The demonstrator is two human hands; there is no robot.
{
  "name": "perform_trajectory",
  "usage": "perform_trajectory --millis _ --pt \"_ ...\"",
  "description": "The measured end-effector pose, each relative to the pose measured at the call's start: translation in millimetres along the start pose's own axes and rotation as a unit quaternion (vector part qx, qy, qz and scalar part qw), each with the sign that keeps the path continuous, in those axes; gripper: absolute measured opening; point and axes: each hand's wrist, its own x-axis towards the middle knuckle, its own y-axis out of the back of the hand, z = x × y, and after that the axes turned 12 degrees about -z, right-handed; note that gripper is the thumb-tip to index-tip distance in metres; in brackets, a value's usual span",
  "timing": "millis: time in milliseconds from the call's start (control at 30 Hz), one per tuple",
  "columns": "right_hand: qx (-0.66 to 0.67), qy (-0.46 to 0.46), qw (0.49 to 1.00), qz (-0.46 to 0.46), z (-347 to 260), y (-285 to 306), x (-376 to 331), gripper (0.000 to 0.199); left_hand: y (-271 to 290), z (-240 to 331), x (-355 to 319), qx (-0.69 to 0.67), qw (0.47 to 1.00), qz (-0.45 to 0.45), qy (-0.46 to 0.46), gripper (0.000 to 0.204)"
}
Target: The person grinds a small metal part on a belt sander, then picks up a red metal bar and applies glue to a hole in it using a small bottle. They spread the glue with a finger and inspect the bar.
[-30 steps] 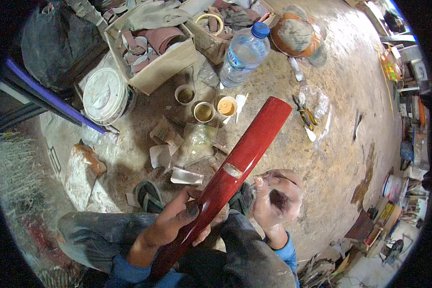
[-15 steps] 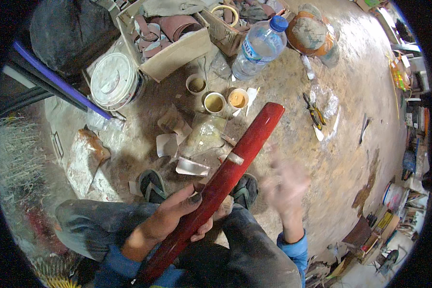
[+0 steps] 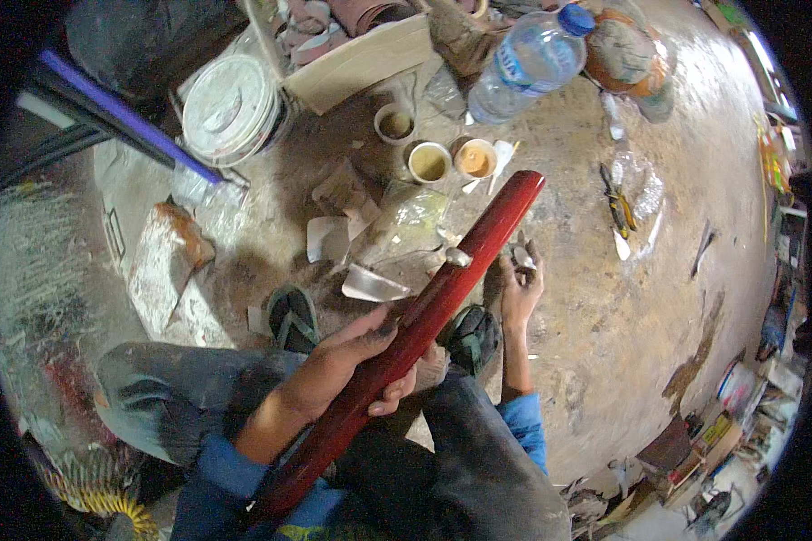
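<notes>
My left hand (image 3: 345, 358) is wrapped round a long, glossy dark-red bar (image 3: 478, 242), which slants from my lap up to the right. A small pale spot (image 3: 458, 258), silvery or whitish, shows on the bar's upper part. To the right of the bar and apart from it, my right hand (image 3: 520, 290) is closed in a pinch on a small whitish piece (image 3: 524, 257), too small to name exactly. Beyond the bar's upper end stand a cup of orange-brown paste (image 3: 475, 159), a cup of yellowish stuff (image 3: 429, 163) and a darker cup (image 3: 394, 123).
A clear water bottle (image 3: 529, 68) stands behind the cups. At the upper left is a lidded white bucket (image 3: 228, 113), beside a cardboard box (image 3: 361, 65) of sandpaper. Pliers (image 3: 619, 203) lie on the right. Scraps and a curved silvery piece (image 3: 373, 284) lie before my sandals.
My right hand, blurred before, is now steady, higher and closed on a small whitish piece. The view has shifted; the bar is still in my left hand, and its pale spot looks more raised.
</notes>
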Motion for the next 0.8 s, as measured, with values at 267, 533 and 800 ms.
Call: perform_trajectory --millis 267,533,800 --pt "0.024 0.022 0.999 -0.037 -59.8 13.4 -11.2 0.030 13.1 -3.0 7.6 0.038 0.999 0.013 0.014 0.063" --pt "0.100 0.084 0.979 -0.160 -150.4 42.5 -50.1 0.045 9.8 0.4 6.9 0.066 0.997 -0.009 0.036 0.060" --pt "0.330 -0.039 0.932 -0.143 -171.1 49.3 -52.5 0.041 11.5 0.7 5.0 0.075 0.996 -0.006 0.036 0.060"
